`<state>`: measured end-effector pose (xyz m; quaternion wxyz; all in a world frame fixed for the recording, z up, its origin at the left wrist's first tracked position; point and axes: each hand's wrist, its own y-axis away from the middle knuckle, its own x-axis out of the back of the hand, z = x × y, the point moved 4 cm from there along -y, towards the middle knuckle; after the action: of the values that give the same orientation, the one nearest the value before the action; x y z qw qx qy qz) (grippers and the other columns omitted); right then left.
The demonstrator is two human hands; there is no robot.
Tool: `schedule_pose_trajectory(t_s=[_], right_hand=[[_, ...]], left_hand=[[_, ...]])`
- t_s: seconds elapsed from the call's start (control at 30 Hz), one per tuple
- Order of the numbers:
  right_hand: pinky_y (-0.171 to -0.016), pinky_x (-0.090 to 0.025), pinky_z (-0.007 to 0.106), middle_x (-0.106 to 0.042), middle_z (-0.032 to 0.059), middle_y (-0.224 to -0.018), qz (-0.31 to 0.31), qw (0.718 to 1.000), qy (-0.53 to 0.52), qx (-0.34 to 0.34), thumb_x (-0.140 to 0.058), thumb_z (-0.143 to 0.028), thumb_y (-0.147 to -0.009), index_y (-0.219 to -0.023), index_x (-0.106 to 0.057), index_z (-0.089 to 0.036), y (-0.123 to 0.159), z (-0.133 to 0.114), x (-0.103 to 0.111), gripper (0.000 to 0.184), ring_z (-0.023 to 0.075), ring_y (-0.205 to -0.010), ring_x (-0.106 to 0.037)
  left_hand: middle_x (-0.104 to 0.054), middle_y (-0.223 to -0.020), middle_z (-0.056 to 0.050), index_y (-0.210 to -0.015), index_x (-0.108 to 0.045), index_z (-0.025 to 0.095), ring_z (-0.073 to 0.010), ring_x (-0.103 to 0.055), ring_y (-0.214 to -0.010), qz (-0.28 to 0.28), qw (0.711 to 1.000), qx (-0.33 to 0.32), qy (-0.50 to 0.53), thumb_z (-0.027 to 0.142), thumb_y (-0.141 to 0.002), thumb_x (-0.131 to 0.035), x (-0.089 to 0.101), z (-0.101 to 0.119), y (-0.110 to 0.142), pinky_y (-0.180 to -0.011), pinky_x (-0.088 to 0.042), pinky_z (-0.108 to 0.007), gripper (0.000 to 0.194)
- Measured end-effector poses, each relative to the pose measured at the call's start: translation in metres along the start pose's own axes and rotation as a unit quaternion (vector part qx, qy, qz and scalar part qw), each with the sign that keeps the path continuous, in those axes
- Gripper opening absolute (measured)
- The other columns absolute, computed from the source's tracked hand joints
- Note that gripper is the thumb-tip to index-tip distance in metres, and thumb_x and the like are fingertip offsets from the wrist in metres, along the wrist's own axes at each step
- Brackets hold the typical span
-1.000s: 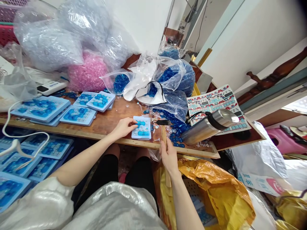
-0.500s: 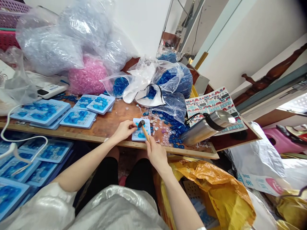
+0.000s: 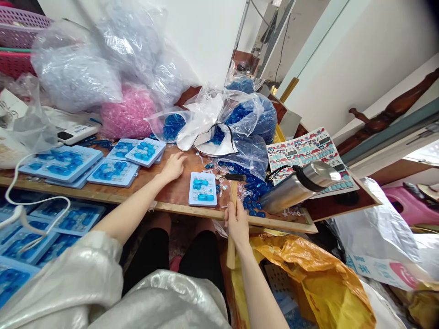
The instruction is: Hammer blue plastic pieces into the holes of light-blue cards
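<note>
My right hand (image 3: 237,221) is closed around the wooden handle of a hammer (image 3: 233,194). The dark hammer head lies over the loose parts at the right, and the handle's end sticks out past the table edge. Left of the hammer, a light-blue plastic tray piece (image 3: 203,199) with bright-blue and clear inserts lies flat on the table, touched by neither hand. My left hand (image 3: 173,167) rests on or just above the wooden tabletop, beyond and to the left of that piece. Its fingers are loosely stretched out, with nothing visible in them.
Similar blue pieces (image 3: 113,172) are stacked at the left. Loose blue beads (image 3: 253,197) lie beside a steel flask (image 3: 291,192). Bags of blue parts (image 3: 240,114) and a pink bag (image 3: 128,112) stand behind. A yellow bag (image 3: 308,274) hangs below the table edge.
My left hand has left the blue tray piece and moved up and left. The hammer has swung from over the piece to its right, still in my right hand.
</note>
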<state>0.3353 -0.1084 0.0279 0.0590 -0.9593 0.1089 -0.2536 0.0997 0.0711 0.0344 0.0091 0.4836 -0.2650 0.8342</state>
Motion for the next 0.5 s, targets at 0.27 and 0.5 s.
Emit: schedule_pose_trajectory(t_s=[0.27,0.5], right_hand=[[-0.041,-0.031,0.018,-0.039,-0.0064,-0.056,-0.033,0.99,-0.131,-0.037,-0.033,-0.047,-0.09,-0.106,-0.044,-0.018,0.001,0.007,-0.001,0.035,0.0059,-0.039,-0.036],[-0.042,-0.031,0.018,-0.038,-0.006,-0.056,-0.032,0.99,-0.129,-0.056,-0.032,-0.049,-0.09,-0.098,-0.043,-0.018,0.0,0.015,-0.003,0.034,0.0066,-0.041,-0.035]], left_hand=[[-0.056,-0.092,-0.01,-0.094,-0.06,0.013,-0.0185,-0.053,-0.086,-0.028,0.998,-0.047,0.012,0.024,-0.085,-0.039,-0.015,0.008,0.007,-0.081,-0.045,-0.034,0.025],[-0.055,-0.101,-0.01,-0.103,-0.06,0.014,-0.0206,-0.05,-0.099,0.022,0.997,-0.072,-0.009,0.023,-0.084,-0.041,-0.011,0.018,-0.035,-0.091,-0.042,-0.037,0.028]])
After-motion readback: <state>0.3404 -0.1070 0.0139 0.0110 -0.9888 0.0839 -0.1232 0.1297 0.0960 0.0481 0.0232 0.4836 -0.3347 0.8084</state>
